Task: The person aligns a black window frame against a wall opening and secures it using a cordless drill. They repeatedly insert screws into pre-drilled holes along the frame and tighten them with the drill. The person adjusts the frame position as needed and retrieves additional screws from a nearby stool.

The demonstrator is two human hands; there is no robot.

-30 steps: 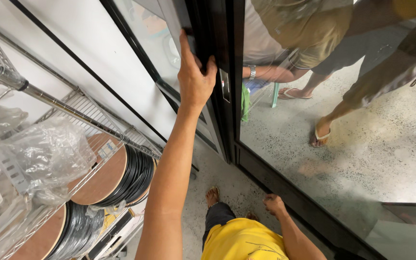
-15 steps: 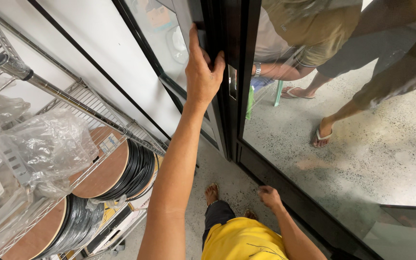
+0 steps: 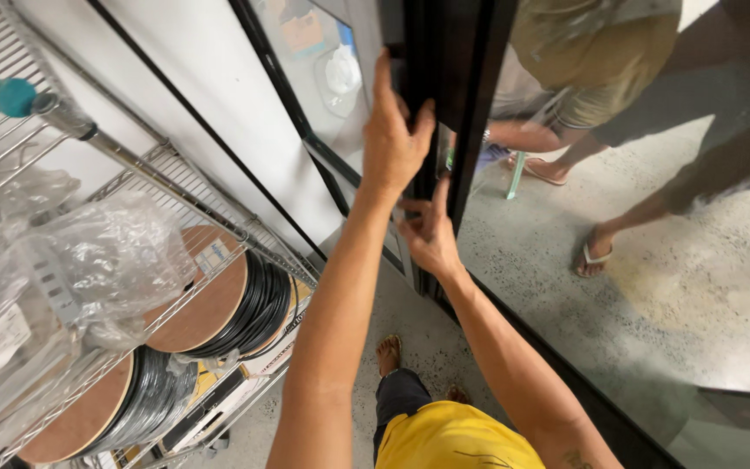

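both the left hand (image 3: 392,143) and right hand (image 3: 430,234) grip the black door frame (image 3: 470,104).

Wire shelving rack (image 3: 175,187): chrome steel grid shelves on round posts, standing at the left against the white wall. The upper shelf carries clear plastic bags (image 3: 88,260) holding pale packaged items. The shelf below carries two cable reels (image 3: 219,300) with brown disc flanges, wound with black cable and set on edge, one beside the other. The bottom level carries flat cartons (image 3: 219,404), partly hidden.

Floor (image 3: 679,278): pale speckled concrete. The person's bare feet (image 3: 388,352) stand directly on it beside the rack.
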